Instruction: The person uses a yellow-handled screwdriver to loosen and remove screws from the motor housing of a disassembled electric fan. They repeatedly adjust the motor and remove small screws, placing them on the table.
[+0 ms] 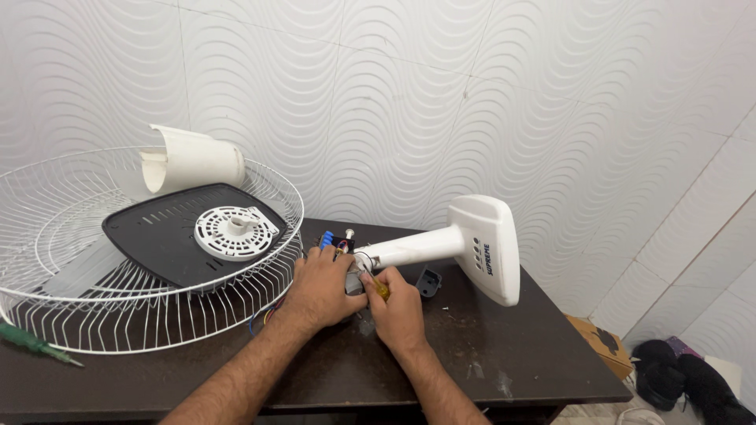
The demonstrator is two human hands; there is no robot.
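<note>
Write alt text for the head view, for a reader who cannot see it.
Two bare hands work at the end of a white fan stand lying on a dark table: the left hand steadies the small motor parts, the right hand grips a yellow-handled tool. A white wire fan guard and a green screwdriver lie to the left.
</note>
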